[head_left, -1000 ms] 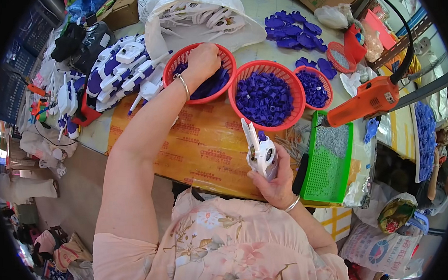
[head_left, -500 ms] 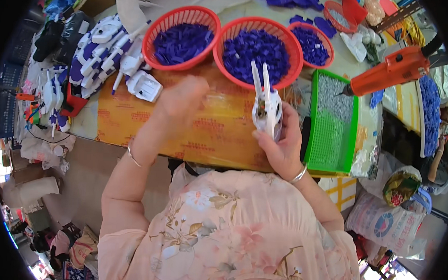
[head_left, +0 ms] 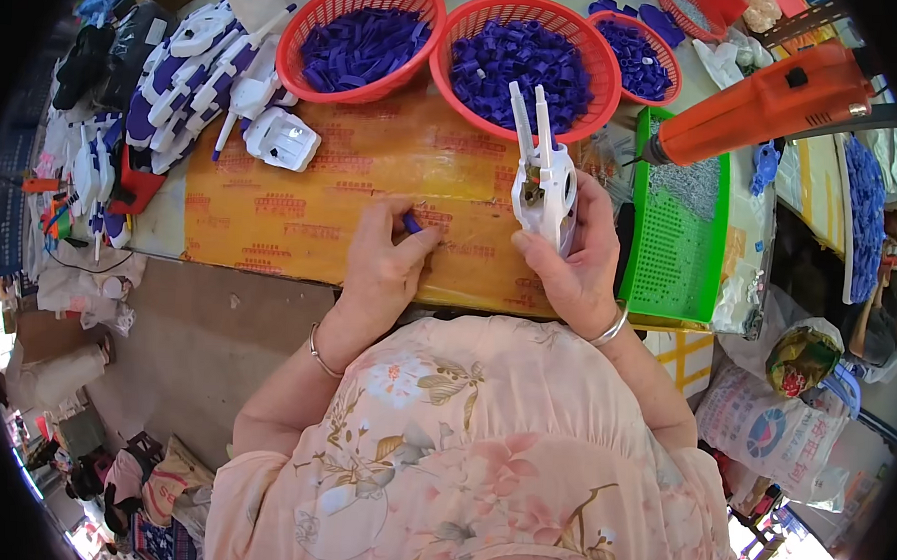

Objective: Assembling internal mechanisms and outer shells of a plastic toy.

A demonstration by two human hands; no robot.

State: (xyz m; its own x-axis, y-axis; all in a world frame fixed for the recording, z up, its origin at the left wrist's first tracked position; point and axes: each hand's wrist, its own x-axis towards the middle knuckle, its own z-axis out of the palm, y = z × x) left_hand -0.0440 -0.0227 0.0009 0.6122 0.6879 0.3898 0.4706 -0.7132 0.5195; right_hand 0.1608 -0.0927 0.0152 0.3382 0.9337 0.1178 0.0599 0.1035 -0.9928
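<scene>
My left hand (head_left: 384, 262) is closed in a pinch on a small purple plastic piece (head_left: 411, 222), low over the brown-taped cardboard (head_left: 301, 209). In my right hand (head_left: 587, 271) I hold a white plastic toy body (head_left: 545, 206) with two long prongs pointing away from me; its hollow inner side shows small fittings. Beyond my hands stand two red baskets, the left one (head_left: 287, 55) with long purple pieces and the middle one (head_left: 602, 77) with short purple pieces. A white shell (head_left: 282, 140) lies at the cardboard's far left.
An orange electric screwdriver (head_left: 761, 104) hangs at the right above a green tray (head_left: 718, 247) of small grey metal bits. A smaller red basket (head_left: 670, 64) holds purple parts. White-and-purple toy assemblies (head_left: 189, 79) are piled on the left. Sacks (head_left: 762, 434) stand at the lower right.
My left hand has come down toward me from near the left basket, and a purple piece now shows in its fingers. My right hand still holds the white toy body, at nearly the same place.
</scene>
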